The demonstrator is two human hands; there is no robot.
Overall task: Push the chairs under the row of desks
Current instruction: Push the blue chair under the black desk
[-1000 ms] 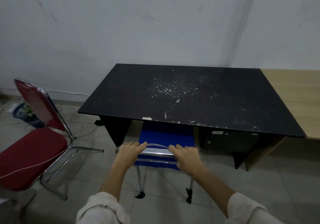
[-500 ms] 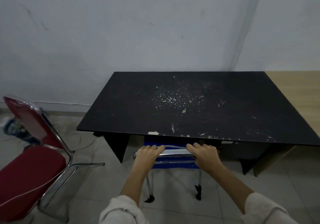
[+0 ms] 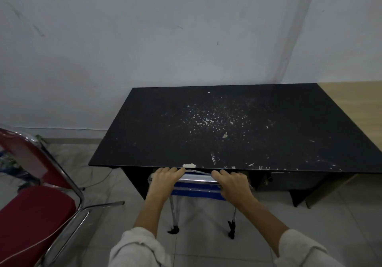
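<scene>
A blue chair (image 3: 196, 191) with a chrome frame stands under the front edge of the black desk (image 3: 227, 130). Only its backrest top and two rear legs show; the seat is hidden below the desktop. My left hand (image 3: 165, 181) grips the chrome top rail on its left side. My right hand (image 3: 232, 186) grips the same rail on the right. The rail sits almost against the desk's front edge. A red chair (image 3: 35, 209) with a chrome frame stands out on the floor at the left, apart from the desk.
A light wooden desk (image 3: 357, 103) adjoins the black desk on the right. Grey walls rise behind both desks. Cables (image 3: 97, 182) lie on the tiled floor between the red chair and the black desk. The desktop carries white paint flecks.
The blue chair has slid forward under the black desk with both hands on its rail. Its blue seat, visible earlier, is now hidden. The view has moved closer to the desk.
</scene>
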